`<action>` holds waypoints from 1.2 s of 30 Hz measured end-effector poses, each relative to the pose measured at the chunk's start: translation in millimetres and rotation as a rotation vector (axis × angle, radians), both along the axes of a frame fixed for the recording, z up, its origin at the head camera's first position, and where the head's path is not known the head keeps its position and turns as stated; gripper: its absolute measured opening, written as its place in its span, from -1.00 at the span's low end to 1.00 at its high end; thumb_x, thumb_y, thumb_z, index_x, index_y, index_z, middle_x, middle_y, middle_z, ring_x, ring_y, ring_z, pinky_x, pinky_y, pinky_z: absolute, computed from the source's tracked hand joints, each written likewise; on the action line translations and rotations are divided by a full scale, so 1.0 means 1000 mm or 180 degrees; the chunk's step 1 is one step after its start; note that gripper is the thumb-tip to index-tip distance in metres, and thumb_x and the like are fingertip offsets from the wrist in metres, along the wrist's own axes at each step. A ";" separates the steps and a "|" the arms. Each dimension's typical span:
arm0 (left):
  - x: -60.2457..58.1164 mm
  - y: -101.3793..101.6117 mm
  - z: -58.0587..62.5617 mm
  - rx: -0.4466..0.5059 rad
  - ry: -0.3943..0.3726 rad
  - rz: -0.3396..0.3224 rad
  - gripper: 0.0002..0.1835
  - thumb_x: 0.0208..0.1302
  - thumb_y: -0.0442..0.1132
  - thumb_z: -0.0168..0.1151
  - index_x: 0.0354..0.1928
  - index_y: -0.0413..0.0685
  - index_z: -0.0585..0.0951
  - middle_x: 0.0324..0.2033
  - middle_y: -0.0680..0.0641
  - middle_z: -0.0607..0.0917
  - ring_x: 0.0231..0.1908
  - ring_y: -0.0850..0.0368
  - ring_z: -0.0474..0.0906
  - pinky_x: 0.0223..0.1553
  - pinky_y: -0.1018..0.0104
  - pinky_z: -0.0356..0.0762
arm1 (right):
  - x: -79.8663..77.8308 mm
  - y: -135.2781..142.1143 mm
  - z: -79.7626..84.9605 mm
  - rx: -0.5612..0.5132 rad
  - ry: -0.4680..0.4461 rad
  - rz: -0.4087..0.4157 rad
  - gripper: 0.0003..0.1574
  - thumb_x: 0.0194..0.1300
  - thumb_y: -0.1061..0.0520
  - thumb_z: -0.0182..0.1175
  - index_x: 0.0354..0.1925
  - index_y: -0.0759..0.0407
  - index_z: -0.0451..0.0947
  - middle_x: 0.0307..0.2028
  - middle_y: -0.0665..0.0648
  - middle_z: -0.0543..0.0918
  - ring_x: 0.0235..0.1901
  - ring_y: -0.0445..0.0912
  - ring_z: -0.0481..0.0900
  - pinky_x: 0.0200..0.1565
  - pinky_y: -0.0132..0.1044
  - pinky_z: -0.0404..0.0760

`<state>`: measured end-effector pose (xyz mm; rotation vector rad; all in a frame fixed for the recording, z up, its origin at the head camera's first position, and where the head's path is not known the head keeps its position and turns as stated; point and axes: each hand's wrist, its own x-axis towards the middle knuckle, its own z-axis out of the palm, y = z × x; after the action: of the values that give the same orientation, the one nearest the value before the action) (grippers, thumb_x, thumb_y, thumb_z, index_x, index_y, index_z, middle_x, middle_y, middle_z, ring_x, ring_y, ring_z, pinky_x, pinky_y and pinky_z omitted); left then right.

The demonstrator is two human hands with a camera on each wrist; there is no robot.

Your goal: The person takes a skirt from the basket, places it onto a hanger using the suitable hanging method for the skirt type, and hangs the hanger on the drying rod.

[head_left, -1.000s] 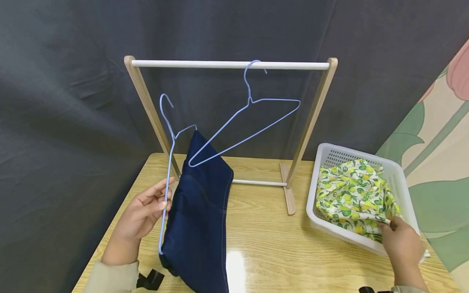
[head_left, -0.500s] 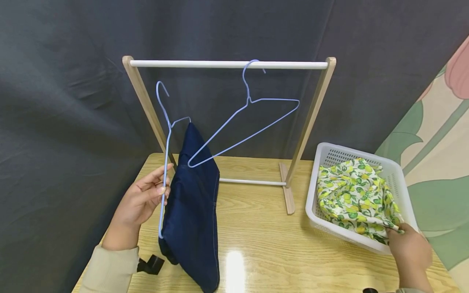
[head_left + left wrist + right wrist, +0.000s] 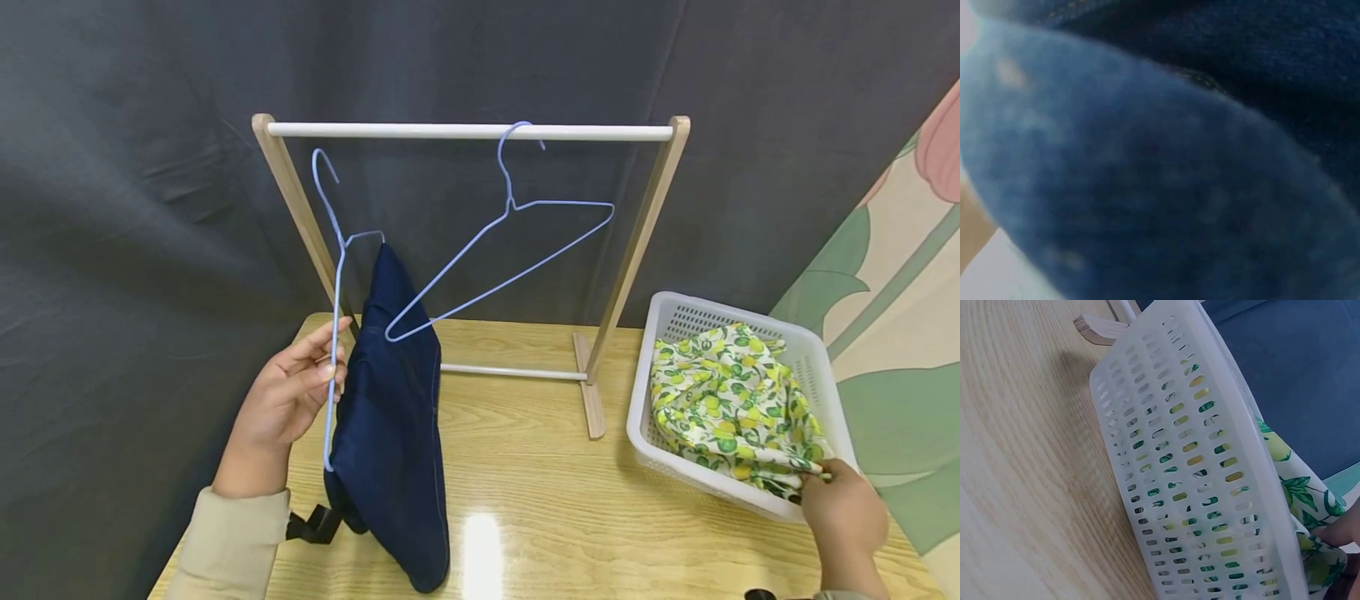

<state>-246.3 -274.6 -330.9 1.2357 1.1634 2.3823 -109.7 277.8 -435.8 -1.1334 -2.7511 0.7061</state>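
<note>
My left hand (image 3: 288,392) pinches one side of a light-blue wire hanger (image 3: 335,287) at the left of the head view. Dark blue denim clothing (image 3: 393,417) hangs from that hanger, its lower end over the table; the same denim (image 3: 1160,175) fills the left wrist view, blurred. My right hand (image 3: 843,508) grips a corner of a white cloth printed with lemons (image 3: 735,392), which lies bunched in a white plastic basket (image 3: 645,375). In the right wrist view the thumb (image 3: 1341,528) presses on the cloth just past the basket's rim.
Behind the hands stands a wooden rack (image 3: 652,217) with a white top rail (image 3: 390,131). A second blue hanger (image 3: 487,287), bare, hooks over that rail. All stands on a light wooden table (image 3: 540,492), with a dark curtain (image 3: 465,50) behind.
My left hand has raised the hanger with the denim and shifted it slightly left, its hook now nearer the rail's height. My right hand has moved slightly right, holding the lemon cloth's corner.
</note>
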 end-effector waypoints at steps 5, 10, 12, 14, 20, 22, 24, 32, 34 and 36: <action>-0.003 0.001 0.006 0.0072 0.0011 0.0006 -0.52 0.16 -0.67 -0.32 0.17 -0.42 0.19 -0.27 -0.14 0.41 -0.33 0.14 0.38 -0.37 0.47 0.43 | 0.001 -0.003 0.001 0.0048 0.0158 -0.0046 -0.61 0.18 0.24 -0.16 -0.06 0.46 0.28 -0.12 0.52 0.37 -0.26 0.36 0.32 -0.43 0.00 0.30; -0.005 0.001 0.011 0.0119 0.0014 -0.0004 -0.53 0.17 -0.66 -0.31 0.16 -0.43 0.19 -0.27 -0.15 0.41 -0.34 0.14 0.38 -0.36 0.46 0.44 | -0.002 0.009 -0.012 -0.0164 0.0419 -0.0253 -0.61 0.19 0.25 -0.10 -0.05 0.50 0.30 -0.20 0.45 0.46 -0.25 0.29 0.35 -0.33 -0.01 0.28; -0.006 0.001 0.013 0.0115 0.0022 -0.0007 -0.53 0.17 -0.67 -0.31 0.16 -0.43 0.20 -0.27 -0.15 0.41 -0.34 0.14 0.39 -0.36 0.45 0.44 | -0.006 0.030 -0.032 -0.0398 0.0561 -0.0471 -0.70 0.20 0.20 -0.06 -0.13 0.36 0.40 -0.43 0.27 0.56 -0.38 0.11 0.44 -0.32 -0.05 0.36; -0.008 0.001 0.015 0.0095 0.0032 0.0016 -0.53 0.16 -0.67 -0.31 0.16 -0.42 0.20 -0.27 -0.15 0.42 -0.34 0.14 0.40 -0.36 0.44 0.44 | -0.010 0.054 -0.056 -0.0731 0.0815 -0.0695 -0.80 0.19 0.11 0.02 -0.20 0.09 0.46 -0.55 -0.02 0.53 -0.49 -0.11 0.44 -0.48 -0.16 0.45; -0.012 -0.001 0.020 -0.0060 -0.0043 0.0167 -0.50 0.14 -0.69 -0.37 0.13 -0.36 0.28 -0.30 -0.12 0.43 -0.37 0.16 0.41 -0.36 0.45 0.45 | -0.013 0.071 -0.065 -0.1858 0.1597 -0.1249 -0.77 0.04 0.11 0.22 -0.30 -0.18 0.46 -0.55 -0.27 0.41 -0.62 -0.33 0.37 -0.74 -0.32 0.37; -0.013 -0.002 0.022 -0.0081 -0.0076 0.0159 -0.48 0.13 -0.70 -0.39 0.12 -0.34 0.30 -0.30 -0.12 0.43 -0.37 0.16 0.41 -0.36 0.45 0.45 | -0.012 0.051 -0.042 -0.2054 0.1713 -0.1361 -0.76 0.03 0.17 0.22 -0.33 -0.14 0.47 -0.55 -0.23 0.42 -0.61 -0.31 0.37 -0.72 -0.34 0.37; -0.014 -0.002 0.023 -0.0102 -0.0082 0.0166 -0.47 0.12 -0.71 -0.42 0.12 -0.34 0.31 -0.31 -0.12 0.44 -0.37 0.15 0.41 -0.36 0.46 0.45 | -0.009 0.032 -0.020 -0.2192 0.1840 -0.1398 -0.77 0.03 0.22 0.20 -0.40 -0.15 0.47 -0.57 -0.21 0.42 -0.63 -0.29 0.36 -0.71 -0.36 0.34; -0.018 -0.003 0.029 -0.0103 -0.0069 0.0229 -0.49 0.12 -0.71 -0.37 0.12 -0.36 0.30 -0.31 -0.13 0.44 -0.37 0.15 0.42 -0.36 0.46 0.45 | -0.018 0.022 -0.008 -0.2764 0.2957 -0.1603 -0.73 -0.09 0.41 0.24 -0.47 0.06 0.53 -0.50 -0.08 0.49 -0.73 -0.21 0.44 -0.84 -0.36 0.33; -0.019 -0.003 0.029 -0.0103 -0.0091 0.0209 -0.49 0.13 -0.70 -0.37 0.11 -0.34 0.31 -0.31 -0.12 0.44 -0.38 0.16 0.42 -0.37 0.45 0.46 | -0.022 0.031 -0.017 -0.2791 0.3119 -0.1662 -0.71 -0.13 0.39 0.28 -0.41 0.09 0.53 -0.41 -0.04 0.48 -0.69 -0.20 0.45 -0.84 -0.36 0.34; -0.020 -0.003 0.030 -0.0121 -0.0110 0.0218 -0.49 0.14 -0.69 -0.37 0.11 -0.32 0.33 -0.31 -0.11 0.44 -0.38 0.16 0.42 -0.38 0.45 0.46 | -0.025 0.039 -0.025 -0.2841 0.3305 -0.1659 -0.65 -0.20 0.39 0.33 -0.36 0.12 0.53 -0.35 0.00 0.46 -0.65 -0.19 0.48 -0.82 -0.37 0.36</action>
<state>-266.7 -277.6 -301.3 1.1561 1.2540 2.4084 -135.2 316.5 -461.3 -1.0224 -1.2016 1.8120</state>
